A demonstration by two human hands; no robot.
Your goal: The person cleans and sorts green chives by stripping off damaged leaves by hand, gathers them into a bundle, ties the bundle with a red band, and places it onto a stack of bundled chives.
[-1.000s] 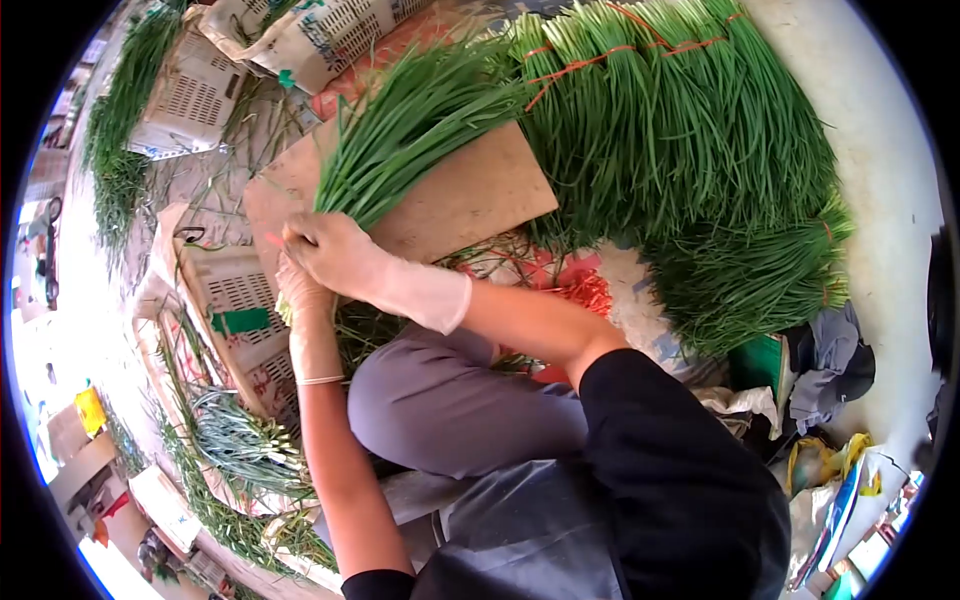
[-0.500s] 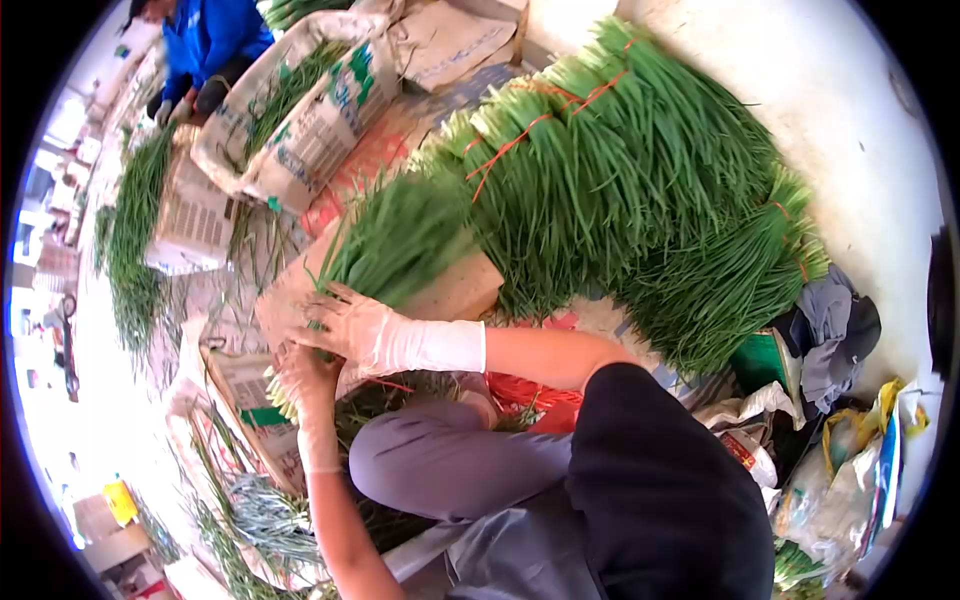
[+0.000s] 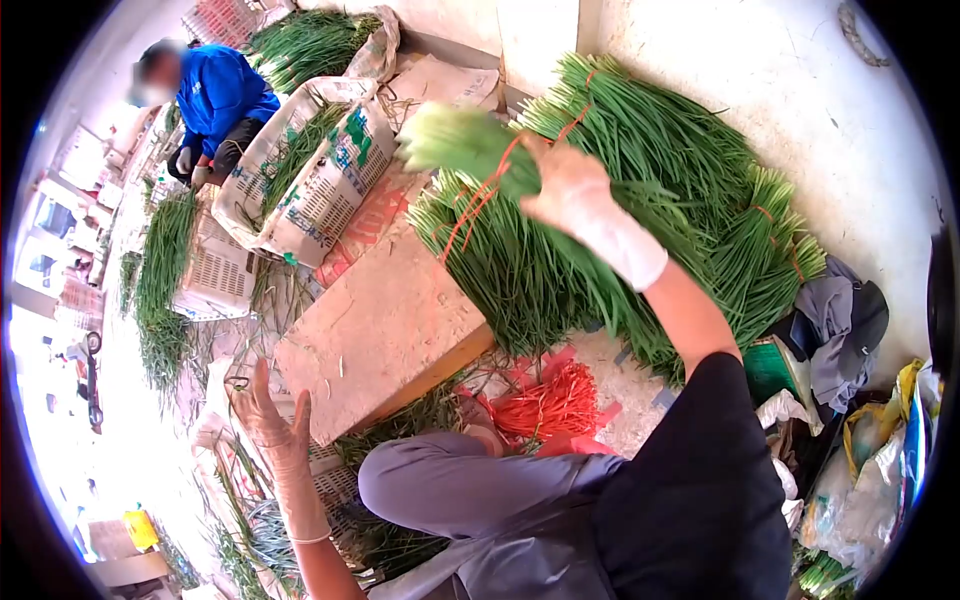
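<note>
My gloved right hand [image 3: 578, 195] grips a bunch of chives [image 3: 450, 140] over the big pile, its pale stem ends pointing left and blurred by motion. A red tie [image 3: 487, 187] goes around this bunch, and a length of it hangs down. Beneath and behind lies the pile of chive bunches [image 3: 660, 130], some bound with red ties. My gloved left hand [image 3: 272, 425] is raised with fingers spread and nothing in it, just left of a low wooden block [image 3: 385, 315]. Only a few scraps lie on the block's top.
Red tie strips [image 3: 550, 405] lie in a heap near my foot. A white crate [image 3: 325, 200] with loose chives stands beyond the block. A person in blue [image 3: 220, 95] sits at the far left. Bags [image 3: 850, 500] and dark cloth [image 3: 845, 310] lie to the right.
The chives have left the block and moved up and right onto the pile side with my right hand. My left hand has come away, lower and left, and opened.
</note>
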